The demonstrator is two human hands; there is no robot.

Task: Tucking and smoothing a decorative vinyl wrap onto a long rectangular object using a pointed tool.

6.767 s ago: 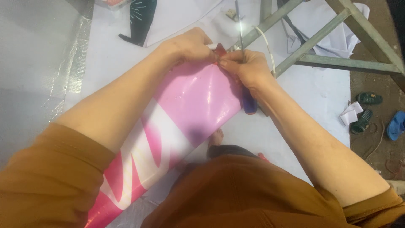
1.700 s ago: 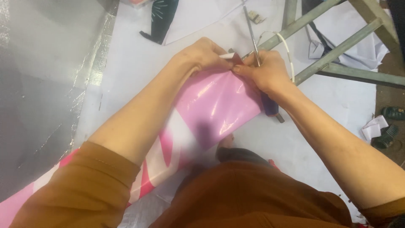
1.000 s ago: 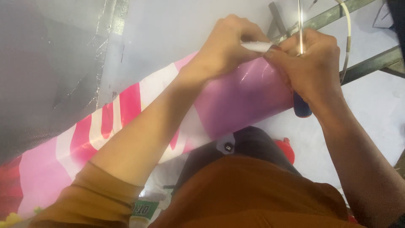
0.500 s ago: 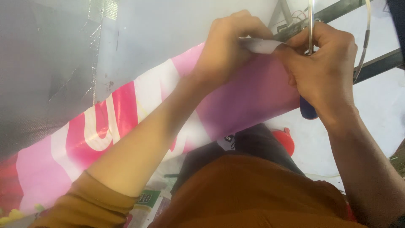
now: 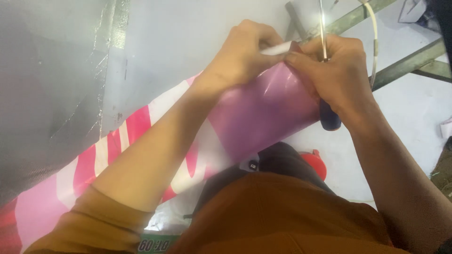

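Where the pink sheet [image 5: 263, 117] curls up into a glossy roll, its upper edge sits right under both sets of fingers, and a thin white strip [image 5: 278, 48] runs along that edge. The left hand [image 5: 240, 59] lies over the roll's top left corner with its fingers curled down, pinching the strip against the sheet. The right hand [image 5: 339, 75] meets it from the other side, thumb and forefinger closed on the same edge, so the two hands touch above the roll. That right hand also grips a tool with a dark blue handle [image 5: 329, 120], which sticks out below the palm beside the roll's right end; its thin metal shaft [image 5: 322, 23] rises above the knuckles. Left of the roll the sheet spreads flat, pink with white stripes, across a white floor [image 5: 188, 42]. Beyond the roll stands a grey metal frame [image 5: 405, 59] with a pale cord [image 5: 374, 33] looped by it.
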